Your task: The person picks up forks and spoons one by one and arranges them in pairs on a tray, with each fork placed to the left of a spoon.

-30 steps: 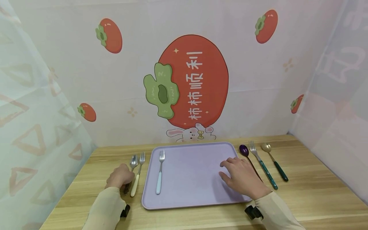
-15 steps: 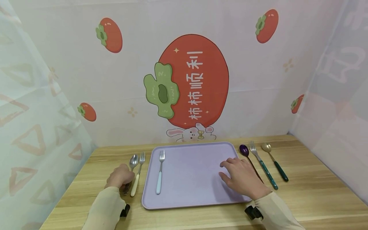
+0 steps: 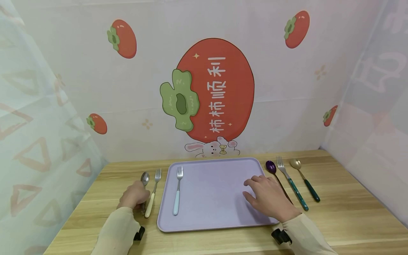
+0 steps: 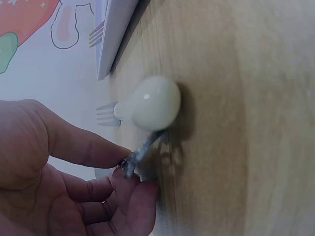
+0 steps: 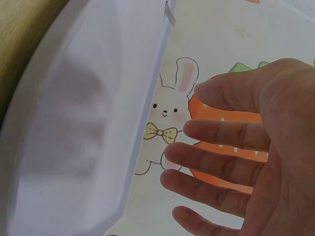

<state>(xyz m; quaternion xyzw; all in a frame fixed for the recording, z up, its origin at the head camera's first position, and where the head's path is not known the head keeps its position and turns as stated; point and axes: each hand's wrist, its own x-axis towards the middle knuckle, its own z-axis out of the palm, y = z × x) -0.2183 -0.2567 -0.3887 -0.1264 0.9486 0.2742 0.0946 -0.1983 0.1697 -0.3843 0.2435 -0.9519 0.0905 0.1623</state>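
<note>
Wood table (image 3: 242, 242) backs onto a persimmon-print wall (image 3: 143, 88). Left hand (image 3: 133, 195) pinches silver spoon (image 3: 145, 177) by the handle, thumb against fingers; spoon's between table's left edge and tray (image 3: 216, 198), just left of cream fork (image 3: 150, 203). Right hand (image 3: 269, 198) hangs over tray's right edge, fingers loosely spread, holding nothing. Looks like grasp or placement adjust; next move likely needs a steady pinch, clear of cream fork. Sideways room: tray's middle, right of blue fork (image 3: 176, 202)
</note>
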